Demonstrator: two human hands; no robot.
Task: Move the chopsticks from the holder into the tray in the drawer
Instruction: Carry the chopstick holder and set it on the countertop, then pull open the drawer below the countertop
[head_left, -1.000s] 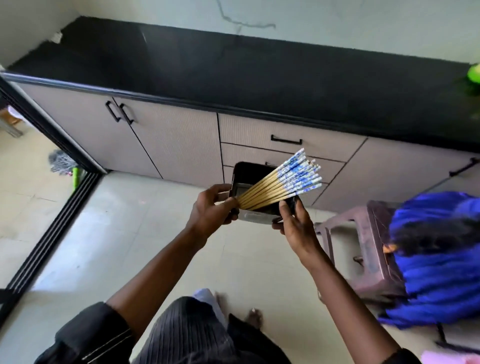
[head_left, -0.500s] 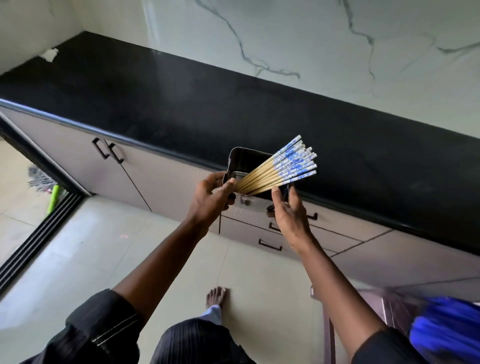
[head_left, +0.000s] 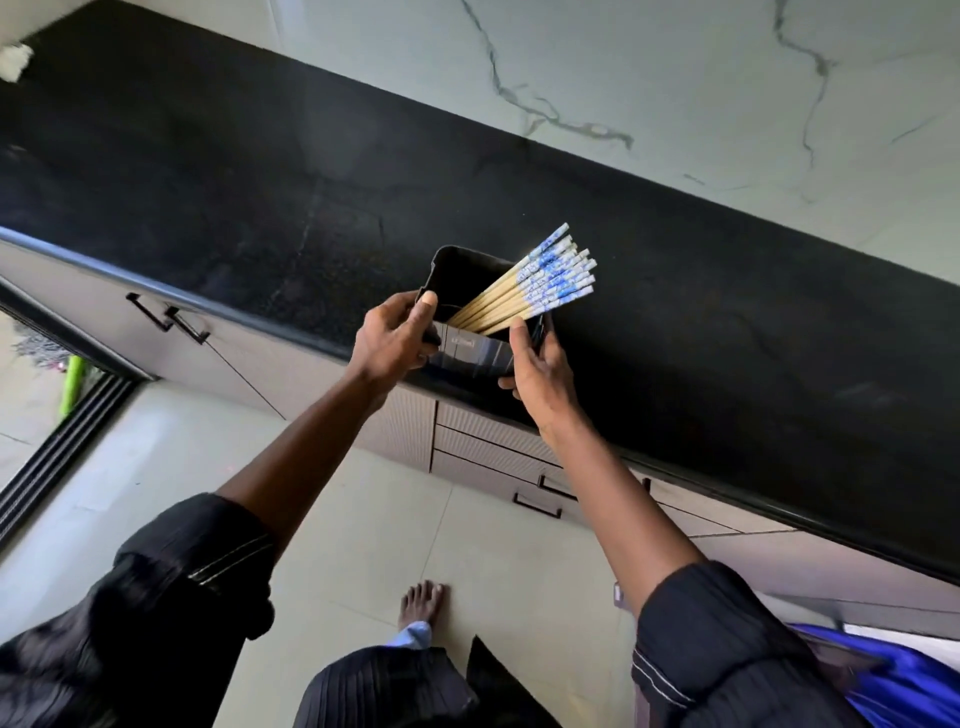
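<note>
- Head view: a black, box-shaped holder (head_left: 467, 353) sits just above the picture's centre, over the front edge of a black counter (head_left: 260, 182). Whether its base touches the counter cannot be told.
- The chopsticks (head_left: 524, 291) are all in the holder. They form a fanned bundle leaning toward 2 o'clock, with bare wood low down and blue-and-white patterned ends jutting past the rim.
- The left hand (head_left: 392, 343) grips the holder from its 9 o'clock side, thumb hooked over the near left corner of the rim and fingers curled round the outer wall.
- The right hand (head_left: 540, 374) grips it from 4 o'clock, thumb upright against the near right corner and fingers wrapped round the right wall, mostly hidden.
- The right thumb tip lies just under the lowest stick; whether they touch cannot be told. The left hand is clear of the chopsticks.
- Both forearms are bare, with dark sleeves (head_left: 197, 571) bunched at the elbows.
- Under the counter, at 5 o'clock from the holder, a stack of drawers (head_left: 483, 447) is shut, and dark handles show on the lower ones.
- Cabinet doors (head_left: 291, 364) with paired handles lie toward 8 o'clock.
- A marble-veined wall (head_left: 675, 78) fills 12 to 2 o'clock behind the counter.
- On the pale floor (head_left: 363, 519) a bare foot (head_left: 422, 605) stands at 6 o'clock.
- Blue cloth (head_left: 893, 680) fills the 4 o'clock corner.
- A green object (head_left: 72, 384) lies at 9 o'clock, beside a dark door track (head_left: 57, 447).
</note>
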